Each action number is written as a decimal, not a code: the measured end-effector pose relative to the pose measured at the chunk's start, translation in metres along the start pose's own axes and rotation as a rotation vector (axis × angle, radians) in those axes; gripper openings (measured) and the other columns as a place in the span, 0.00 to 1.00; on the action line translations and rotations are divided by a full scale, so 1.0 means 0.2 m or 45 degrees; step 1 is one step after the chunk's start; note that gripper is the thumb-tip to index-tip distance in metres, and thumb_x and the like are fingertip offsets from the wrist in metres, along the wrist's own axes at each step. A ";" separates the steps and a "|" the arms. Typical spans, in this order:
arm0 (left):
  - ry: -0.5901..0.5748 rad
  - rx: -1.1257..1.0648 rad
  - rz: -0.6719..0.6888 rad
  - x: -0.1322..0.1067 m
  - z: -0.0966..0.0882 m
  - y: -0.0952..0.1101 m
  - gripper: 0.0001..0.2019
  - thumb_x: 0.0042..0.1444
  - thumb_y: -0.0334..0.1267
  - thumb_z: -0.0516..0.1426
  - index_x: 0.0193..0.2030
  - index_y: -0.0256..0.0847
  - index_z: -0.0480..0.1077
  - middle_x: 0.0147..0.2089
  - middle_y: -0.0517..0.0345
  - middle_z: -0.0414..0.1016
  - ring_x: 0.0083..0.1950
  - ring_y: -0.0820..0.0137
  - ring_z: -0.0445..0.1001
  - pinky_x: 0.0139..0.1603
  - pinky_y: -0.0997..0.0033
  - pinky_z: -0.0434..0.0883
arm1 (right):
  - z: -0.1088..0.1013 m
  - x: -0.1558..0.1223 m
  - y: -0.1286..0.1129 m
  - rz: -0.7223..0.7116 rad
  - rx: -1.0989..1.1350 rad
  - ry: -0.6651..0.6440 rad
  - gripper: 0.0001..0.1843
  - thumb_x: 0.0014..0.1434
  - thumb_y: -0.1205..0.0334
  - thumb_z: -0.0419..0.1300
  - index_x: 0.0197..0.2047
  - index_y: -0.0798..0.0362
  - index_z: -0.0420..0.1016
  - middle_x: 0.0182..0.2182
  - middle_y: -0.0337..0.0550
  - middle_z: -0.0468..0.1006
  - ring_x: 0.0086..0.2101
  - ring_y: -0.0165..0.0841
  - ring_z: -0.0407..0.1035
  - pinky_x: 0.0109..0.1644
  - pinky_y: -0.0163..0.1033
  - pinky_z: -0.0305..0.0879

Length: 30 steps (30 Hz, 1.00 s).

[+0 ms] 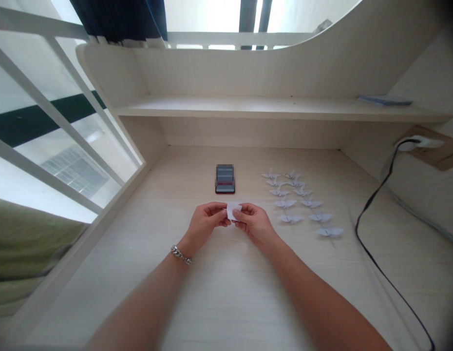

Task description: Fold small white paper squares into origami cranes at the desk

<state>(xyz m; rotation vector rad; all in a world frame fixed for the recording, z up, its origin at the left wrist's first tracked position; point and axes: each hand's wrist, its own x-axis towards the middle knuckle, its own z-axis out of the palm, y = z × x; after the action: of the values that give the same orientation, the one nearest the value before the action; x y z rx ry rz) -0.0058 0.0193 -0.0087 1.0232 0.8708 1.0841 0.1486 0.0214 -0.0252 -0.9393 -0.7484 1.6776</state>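
Note:
A small piece of white paper [233, 211] is held up between both hands over the desk. My left hand [210, 217] pinches its left edge with thumb and fingers. On the opposite side, my right hand [251, 218] grips the paper with the thumb across its front. Whether the paper is folded, I cannot tell. Just beyond the hands a phone [225, 179] lies on the desk, its screen blurred. To the right, several white folded paper cranes [290, 218] stand in two slanting rows.
A black cable [372, 202] runs from a plug [422, 142] in the right wall down over the desk [226, 292]. Above the desk's back runs a shelf [248, 107], with a flat bluish item [384, 100] at its right. White railing bars [62, 122] border the left side.

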 end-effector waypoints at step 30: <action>0.050 0.286 0.180 -0.01 0.02 0.02 0.12 0.46 0.39 0.62 0.37 0.35 0.70 0.24 0.60 0.71 0.24 0.78 0.66 0.25 0.78 0.64 | 0.00 -0.03 -0.02 0.187 0.088 -0.304 0.23 0.41 0.70 0.65 0.44 0.54 0.71 0.27 0.39 0.74 0.25 0.25 0.68 0.28 0.30 0.62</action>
<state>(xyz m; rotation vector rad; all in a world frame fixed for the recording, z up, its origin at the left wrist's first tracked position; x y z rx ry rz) -0.0032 0.0174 -0.0039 1.2695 0.9797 1.1453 0.1522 0.0171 -0.0208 -0.7687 -0.7886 1.9565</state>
